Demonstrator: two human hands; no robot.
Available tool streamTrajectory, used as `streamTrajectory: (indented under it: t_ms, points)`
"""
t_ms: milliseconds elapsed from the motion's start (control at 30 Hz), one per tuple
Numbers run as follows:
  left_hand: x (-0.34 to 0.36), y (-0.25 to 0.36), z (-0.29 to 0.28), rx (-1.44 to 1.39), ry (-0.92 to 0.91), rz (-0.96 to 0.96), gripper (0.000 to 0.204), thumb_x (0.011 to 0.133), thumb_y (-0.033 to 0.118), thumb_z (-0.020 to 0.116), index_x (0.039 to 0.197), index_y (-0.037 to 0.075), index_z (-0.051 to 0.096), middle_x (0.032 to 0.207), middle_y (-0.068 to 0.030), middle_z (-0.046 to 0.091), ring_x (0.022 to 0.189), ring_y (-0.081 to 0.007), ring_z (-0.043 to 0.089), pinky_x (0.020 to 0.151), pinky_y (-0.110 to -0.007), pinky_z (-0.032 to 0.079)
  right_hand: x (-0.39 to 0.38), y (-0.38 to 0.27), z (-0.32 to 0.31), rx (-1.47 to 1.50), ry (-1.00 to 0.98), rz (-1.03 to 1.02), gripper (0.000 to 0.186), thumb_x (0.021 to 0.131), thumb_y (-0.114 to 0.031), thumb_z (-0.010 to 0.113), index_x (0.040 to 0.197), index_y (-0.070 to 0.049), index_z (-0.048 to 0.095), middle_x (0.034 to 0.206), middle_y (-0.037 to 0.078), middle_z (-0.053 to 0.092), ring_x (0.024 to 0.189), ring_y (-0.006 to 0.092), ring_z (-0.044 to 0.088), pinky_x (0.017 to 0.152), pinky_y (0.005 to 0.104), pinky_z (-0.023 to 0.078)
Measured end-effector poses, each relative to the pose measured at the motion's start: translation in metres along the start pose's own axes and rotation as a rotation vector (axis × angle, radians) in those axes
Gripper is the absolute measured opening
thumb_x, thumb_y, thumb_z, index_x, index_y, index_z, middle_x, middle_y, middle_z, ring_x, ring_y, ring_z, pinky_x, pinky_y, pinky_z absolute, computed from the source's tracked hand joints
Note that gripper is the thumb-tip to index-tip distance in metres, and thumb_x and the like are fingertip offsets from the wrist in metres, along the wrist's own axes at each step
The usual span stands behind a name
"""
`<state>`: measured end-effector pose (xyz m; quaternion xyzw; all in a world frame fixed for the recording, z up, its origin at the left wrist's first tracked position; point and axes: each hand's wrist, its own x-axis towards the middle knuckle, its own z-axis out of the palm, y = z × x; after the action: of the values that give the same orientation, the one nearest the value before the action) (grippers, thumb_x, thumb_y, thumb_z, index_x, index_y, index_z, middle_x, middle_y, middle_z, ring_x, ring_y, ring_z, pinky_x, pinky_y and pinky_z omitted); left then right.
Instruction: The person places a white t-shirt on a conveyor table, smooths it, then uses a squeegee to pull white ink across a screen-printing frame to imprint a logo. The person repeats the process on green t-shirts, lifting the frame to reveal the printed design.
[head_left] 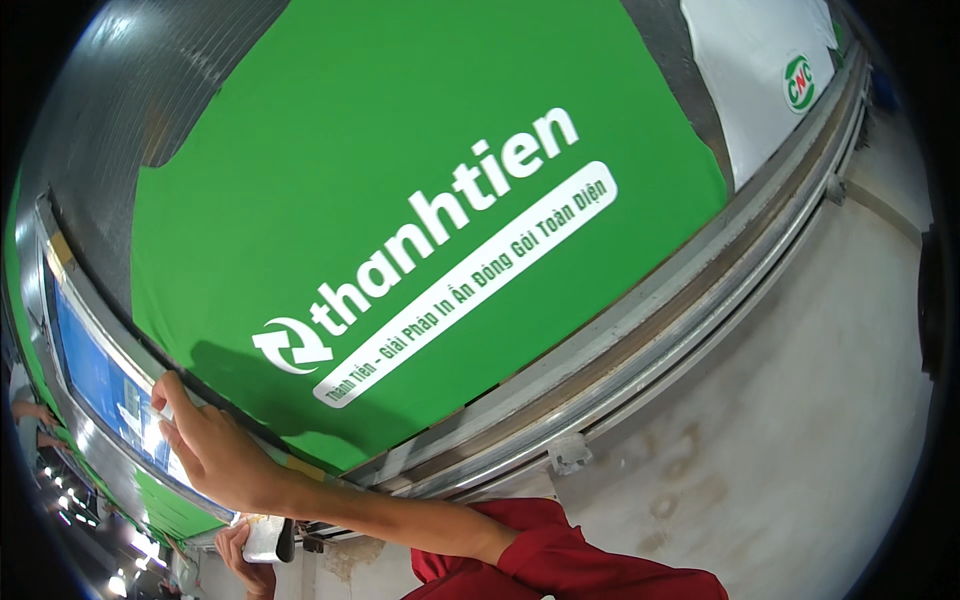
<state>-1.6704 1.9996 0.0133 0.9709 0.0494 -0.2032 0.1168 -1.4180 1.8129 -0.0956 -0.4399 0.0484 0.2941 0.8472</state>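
My right hand (205, 435) reaches across to the left, fingers curled on the edge of a screen frame (105, 355) with a blue mesh. My left hand (248, 550), low beside it, grips a silver block-like tool with a dark edge (268, 538), possibly a squeegee. Right of the frame, a green fabric piece (440, 120) with white printed lettering and an emblem lies flat on a dark board (170, 80), and the shadow of my hand and arm falls on it.
A metal rail (700, 270) with small brackets runs along the board's near edge, above a stained pale floor (760, 430). A white fabric piece (740, 60) with a round emblem lies upper right. Another person's hands (40, 420) show at the far left.
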Motion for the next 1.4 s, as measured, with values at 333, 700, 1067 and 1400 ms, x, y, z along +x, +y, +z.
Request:
streamTrajectory:
  t_ms: [333,700,1067,1400]
  points:
    - [-0.014,-0.004,0.007,-0.026,0.030,-0.080,0.031,0.080,-0.003,0.076,0.107,0.005,0.064,0.096,-0.0123,0.063,0.094,-0.0307,0.060,0.085,-0.042,0.047,0.000,0.003,0.007,-0.026,0.044,-0.049,0.022,0.103,-0.002,0.047,0.119,-0.003,0.033,0.093,0.029,0.064,0.086,0.0521,0.064,0.074,0.0599,0.046]
    - [0.004,0.013,-0.010,-0.002,-0.019,-0.048,0.023,0.085,0.008,0.074,0.106,-0.004,0.072,0.096,-0.0209,0.071,0.089,-0.0409,0.067,0.083,-0.049,0.053,-0.001,0.006,0.011,0.013,0.042,-0.004,0.021,0.104,-0.003,0.049,0.119,-0.004,0.033,0.089,0.027,0.063,0.079,0.0498,0.064,0.072,0.0567,0.044]
    - [-0.003,0.003,-0.007,-0.030,-0.016,-0.047,0.026,0.091,0.015,0.075,0.108,-0.004,0.072,0.098,-0.0224,0.071,0.091,-0.0417,0.068,0.087,-0.050,0.053,-0.002,0.006,0.012,-0.008,0.075,-0.035,0.017,0.107,-0.007,0.043,0.119,-0.005,0.032,0.084,0.028,0.061,0.079,0.0525,0.063,0.071,0.0593,0.044]
    - [-0.013,-0.014,-0.003,0.025,-0.022,-0.076,0.026,0.079,0.004,0.073,0.103,0.004,0.061,0.099,-0.0169,0.066,0.088,-0.0391,0.060,0.083,-0.049,0.045,-0.003,0.007,0.014,-0.026,0.114,-0.088,0.021,0.104,-0.006,0.050,0.121,-0.004,0.037,0.065,0.022,0.056,0.060,0.0454,0.062,0.055,0.0535,0.040]
